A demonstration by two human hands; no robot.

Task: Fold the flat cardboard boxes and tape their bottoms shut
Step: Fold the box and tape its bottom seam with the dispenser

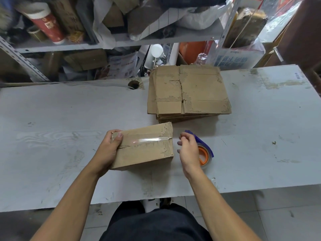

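The box (144, 146) sits at the centre of the frame on the table (60, 140), folded into a block of brown corrugated card with ragged, torn edges showing the fluting. A glossy strip of clear tape runs along its top seam from the left end to the right edge. Your left hand (108, 150) holds the box's left end, grip curled round it with the thumb pressed on top beside the tape. Your right hand (188, 150) hovers just right of the box, not touching it, fingers loosely bent with thumb and forefinger close together; you can't tell whether they pinch anything. Behind that hand lies the tape dispenser (205, 152), blue-framed with an orange core and a clear roll, resting on the table.

Above the box, in the upper middle, a stack (189, 91) of flat boxes lies on the table, the same worn card, scuffed along the creases.

The table is a pale grey board with faint wood grain, scratches and dirty smears, and a round cable hole (134, 84) near its far edge. Across the top of the frame, a metal shelf (121, 41) is crammed with card, bags and a red-and-white tube (46, 23).
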